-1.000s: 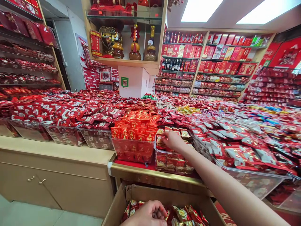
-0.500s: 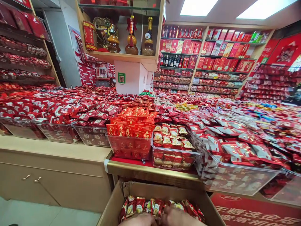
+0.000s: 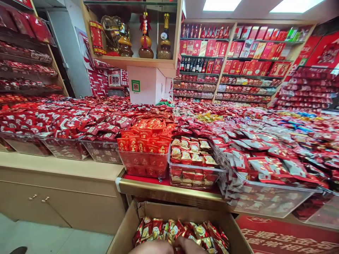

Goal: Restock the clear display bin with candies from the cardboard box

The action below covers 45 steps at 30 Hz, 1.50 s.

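At the bottom edge, my left hand and my right hand are close together inside an open cardboard box. Both reach down among small red and gold snack packets that lie loose in the box. Only the backs of the hands show; their fingers are hidden by the frame edge and the packets. Just above the box, a clear plastic bin holds similar red and gold packets in rows. To its left stands a clear bin of bright red packets.
A gold-edged counter overhangs the box's far side. Clear bins heaped with white and red packets stand to the right, and more bins line the beige cabinet on the left. A display case hangs above the counter.
My hands have shifted slightly lower and to the left, and more packets show on the right side of the box. The camera view has turned a little.
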Each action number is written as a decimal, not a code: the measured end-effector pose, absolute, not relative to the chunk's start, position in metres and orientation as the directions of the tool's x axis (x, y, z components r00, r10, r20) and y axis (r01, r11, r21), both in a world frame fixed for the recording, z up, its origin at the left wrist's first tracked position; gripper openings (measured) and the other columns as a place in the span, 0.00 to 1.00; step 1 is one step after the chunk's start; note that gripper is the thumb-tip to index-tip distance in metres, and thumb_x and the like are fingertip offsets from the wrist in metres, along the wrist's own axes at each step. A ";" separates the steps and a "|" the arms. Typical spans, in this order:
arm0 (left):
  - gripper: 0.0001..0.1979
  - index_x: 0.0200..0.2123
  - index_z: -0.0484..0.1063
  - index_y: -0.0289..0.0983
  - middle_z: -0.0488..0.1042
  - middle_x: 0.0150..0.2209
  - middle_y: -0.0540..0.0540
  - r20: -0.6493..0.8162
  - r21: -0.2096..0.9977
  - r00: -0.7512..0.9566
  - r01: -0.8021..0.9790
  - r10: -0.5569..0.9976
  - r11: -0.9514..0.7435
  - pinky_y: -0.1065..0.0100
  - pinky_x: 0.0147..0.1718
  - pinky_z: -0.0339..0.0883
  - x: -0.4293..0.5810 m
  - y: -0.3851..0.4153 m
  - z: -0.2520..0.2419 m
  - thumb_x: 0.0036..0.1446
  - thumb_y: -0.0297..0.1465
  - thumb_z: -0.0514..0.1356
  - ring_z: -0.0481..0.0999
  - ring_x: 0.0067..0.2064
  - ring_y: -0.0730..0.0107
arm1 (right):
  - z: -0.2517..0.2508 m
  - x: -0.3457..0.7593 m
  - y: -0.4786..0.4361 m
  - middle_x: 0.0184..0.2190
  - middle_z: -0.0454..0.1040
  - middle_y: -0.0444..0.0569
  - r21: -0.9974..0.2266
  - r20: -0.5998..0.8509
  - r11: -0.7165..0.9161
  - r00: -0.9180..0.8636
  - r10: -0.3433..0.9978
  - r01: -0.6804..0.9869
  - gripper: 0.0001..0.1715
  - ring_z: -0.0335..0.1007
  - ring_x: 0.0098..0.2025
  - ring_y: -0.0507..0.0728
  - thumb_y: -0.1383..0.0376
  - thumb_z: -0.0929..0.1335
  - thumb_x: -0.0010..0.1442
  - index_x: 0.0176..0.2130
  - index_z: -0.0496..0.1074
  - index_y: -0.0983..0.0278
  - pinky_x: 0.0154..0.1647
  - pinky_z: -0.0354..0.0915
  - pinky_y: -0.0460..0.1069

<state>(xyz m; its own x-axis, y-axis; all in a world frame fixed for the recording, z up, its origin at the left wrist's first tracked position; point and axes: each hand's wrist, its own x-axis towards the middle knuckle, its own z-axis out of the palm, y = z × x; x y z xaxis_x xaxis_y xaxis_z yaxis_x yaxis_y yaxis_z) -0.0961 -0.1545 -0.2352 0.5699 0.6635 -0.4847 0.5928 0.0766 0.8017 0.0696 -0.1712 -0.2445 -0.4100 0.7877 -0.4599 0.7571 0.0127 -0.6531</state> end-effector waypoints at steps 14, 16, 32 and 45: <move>0.19 0.33 0.61 0.35 0.68 0.22 0.54 -0.194 0.957 0.185 -0.180 0.963 0.227 0.75 0.23 0.58 -0.086 -0.136 -0.175 0.39 0.35 0.63 0.67 0.23 0.77 | -0.173 0.077 -0.168 0.43 0.68 0.51 -0.952 0.122 0.191 -0.277 0.953 0.238 0.26 0.62 0.45 0.55 0.73 0.58 0.47 0.47 0.64 0.62 0.48 0.57 0.53; 0.17 0.34 0.61 0.35 0.68 0.22 0.54 -0.121 0.971 0.147 -0.187 0.982 0.147 0.74 0.25 0.59 -0.085 -0.136 -0.171 0.41 0.32 0.62 0.67 0.24 0.77 | -0.172 0.076 -0.169 0.38 0.70 0.50 -0.997 -0.072 -0.068 -0.198 0.978 0.023 0.20 0.66 0.37 0.55 0.68 0.59 0.50 0.44 0.65 0.64 0.39 0.63 0.53; 0.19 0.37 0.64 0.36 0.71 0.31 0.47 -0.398 0.758 0.592 -0.218 0.701 0.615 0.77 0.20 0.57 -0.089 -0.148 -0.152 0.48 0.45 0.55 0.71 0.27 0.74 | -0.165 0.082 -0.169 0.37 0.72 0.49 -0.900 0.298 0.358 -0.248 0.922 0.250 0.10 0.64 0.42 0.56 0.62 0.64 0.52 0.34 0.72 0.61 0.44 0.59 0.53; 0.28 0.47 0.56 0.37 0.69 0.36 0.47 -0.036 0.971 0.439 -0.196 0.898 0.135 0.68 0.37 0.61 -0.078 -0.151 -0.156 0.41 0.26 0.63 0.69 0.37 0.71 | -0.172 0.079 -0.163 0.18 0.66 0.42 -0.980 -0.118 -0.143 -0.179 0.977 -0.136 0.15 0.59 0.21 0.46 0.57 0.65 0.50 0.29 0.66 0.67 0.23 0.57 0.43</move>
